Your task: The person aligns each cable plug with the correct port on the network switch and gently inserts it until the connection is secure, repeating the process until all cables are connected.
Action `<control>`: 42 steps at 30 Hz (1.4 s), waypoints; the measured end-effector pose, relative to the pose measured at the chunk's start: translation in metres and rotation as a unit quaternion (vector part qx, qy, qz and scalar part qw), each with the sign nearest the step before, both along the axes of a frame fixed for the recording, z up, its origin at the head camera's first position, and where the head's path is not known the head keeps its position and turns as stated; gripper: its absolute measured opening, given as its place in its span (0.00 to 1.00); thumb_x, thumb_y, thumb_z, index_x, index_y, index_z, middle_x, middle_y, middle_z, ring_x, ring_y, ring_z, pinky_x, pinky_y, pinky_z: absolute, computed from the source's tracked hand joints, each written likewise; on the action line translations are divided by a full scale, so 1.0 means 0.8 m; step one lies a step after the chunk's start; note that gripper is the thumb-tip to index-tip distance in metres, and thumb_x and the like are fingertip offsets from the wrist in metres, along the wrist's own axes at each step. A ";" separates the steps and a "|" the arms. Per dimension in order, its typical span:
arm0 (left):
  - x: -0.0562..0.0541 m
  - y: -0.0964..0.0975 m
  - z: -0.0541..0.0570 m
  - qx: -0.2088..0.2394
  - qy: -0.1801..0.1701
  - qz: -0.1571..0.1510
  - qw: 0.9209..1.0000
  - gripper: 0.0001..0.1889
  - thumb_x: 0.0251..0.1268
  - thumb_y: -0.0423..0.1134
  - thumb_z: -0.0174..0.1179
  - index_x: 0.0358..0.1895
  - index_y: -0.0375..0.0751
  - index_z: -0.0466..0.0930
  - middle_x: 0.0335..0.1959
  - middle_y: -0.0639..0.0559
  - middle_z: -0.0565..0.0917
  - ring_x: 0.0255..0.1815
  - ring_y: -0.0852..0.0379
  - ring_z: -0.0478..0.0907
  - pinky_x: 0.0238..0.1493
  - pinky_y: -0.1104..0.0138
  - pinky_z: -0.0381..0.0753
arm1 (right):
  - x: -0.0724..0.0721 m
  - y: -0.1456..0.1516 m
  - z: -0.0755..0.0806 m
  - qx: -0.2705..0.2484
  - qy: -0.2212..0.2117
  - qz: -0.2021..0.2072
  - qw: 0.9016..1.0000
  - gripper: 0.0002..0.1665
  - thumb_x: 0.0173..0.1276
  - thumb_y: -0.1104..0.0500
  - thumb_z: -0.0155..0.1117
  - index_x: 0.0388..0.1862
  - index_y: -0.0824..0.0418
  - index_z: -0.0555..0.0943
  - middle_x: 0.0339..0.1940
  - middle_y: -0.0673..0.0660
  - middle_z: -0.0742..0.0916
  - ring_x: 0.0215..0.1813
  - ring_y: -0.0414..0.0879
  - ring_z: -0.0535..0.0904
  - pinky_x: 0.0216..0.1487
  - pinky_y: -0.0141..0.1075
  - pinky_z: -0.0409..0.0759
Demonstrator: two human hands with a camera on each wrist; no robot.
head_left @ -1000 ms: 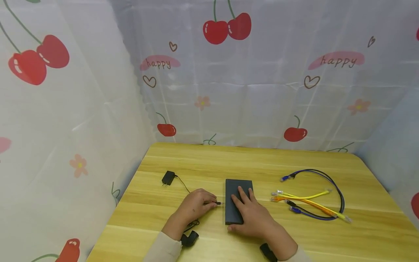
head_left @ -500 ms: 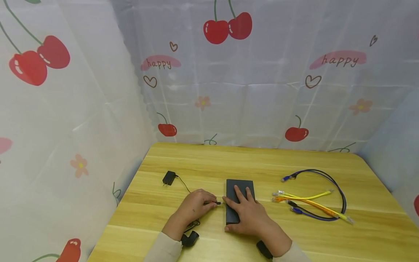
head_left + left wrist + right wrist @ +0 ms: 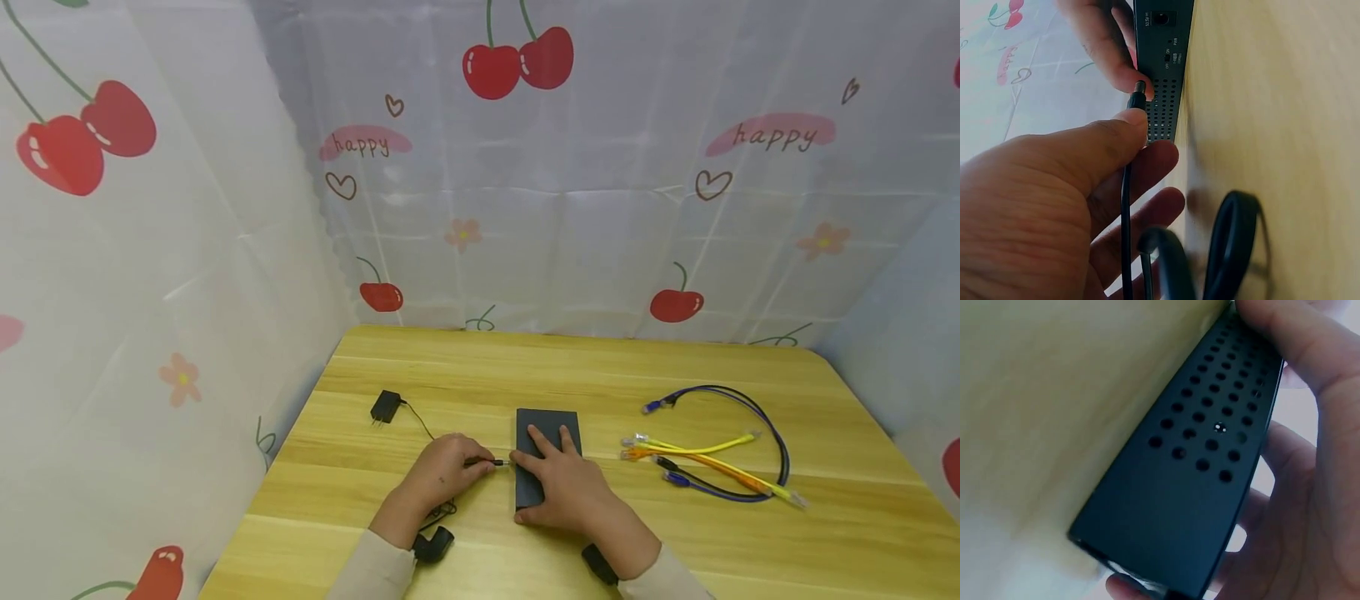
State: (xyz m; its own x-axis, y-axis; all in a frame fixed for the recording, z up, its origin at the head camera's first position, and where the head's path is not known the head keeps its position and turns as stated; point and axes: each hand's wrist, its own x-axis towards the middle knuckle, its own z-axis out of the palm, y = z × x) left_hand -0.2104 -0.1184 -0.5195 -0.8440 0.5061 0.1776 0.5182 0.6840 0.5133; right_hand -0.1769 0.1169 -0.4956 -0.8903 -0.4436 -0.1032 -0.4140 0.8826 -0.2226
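A black network switch (image 3: pixel 524 435) lies flat on the table; its left side shows a round power socket (image 3: pixel 1161 19), a small slider and vent holes. My right hand (image 3: pixel 573 492) grips it from above, fingers spread over the top, one fingertip over the left edge and the thumb at the near left corner. My left hand (image 3: pixel 441 471) pinches a barrel power plug (image 3: pixel 1137 99) between thumb and forefinger. The plug's metal tip points at the switch's left side, near the right fingertip and apart from the socket. Its cable (image 3: pixel 1125 219) trails down past my palm.
A black power adapter (image 3: pixel 386 407) with prongs lies at the left, its cord running toward my left hand. On the right are yellow network cables (image 3: pixel 720 448), an orange one (image 3: pixel 705 460), and black and blue ones (image 3: pixel 783 450). A patterned sheet (image 3: pixel 555 192) hangs behind the table.
My right hand has shifted left over the switch, and one finger has moved from its top to its left edge. My left hand keeps its pinch on the plug, almost unmoved.
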 end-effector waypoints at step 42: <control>0.010 0.025 0.035 -0.094 0.144 -0.091 0.981 0.07 0.68 0.47 0.64 0.42 0.55 0.90 0.42 0.64 0.88 0.46 0.64 0.82 0.49 0.69 0.79 | -0.009 0.040 0.005 -0.115 0.039 -0.007 0.993 0.52 0.47 0.24 0.72 0.72 0.37 0.72 0.83 0.51 0.58 0.73 0.78 0.57 0.50 0.68 0.75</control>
State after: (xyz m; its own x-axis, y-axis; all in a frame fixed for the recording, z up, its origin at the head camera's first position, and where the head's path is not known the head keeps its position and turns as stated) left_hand -0.2027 -0.0985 -0.4912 -0.6651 0.6902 0.2850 0.7455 0.6355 0.2006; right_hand -0.1840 0.1489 -0.4913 -0.8980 -0.4346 0.0690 -0.4257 0.8183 -0.3863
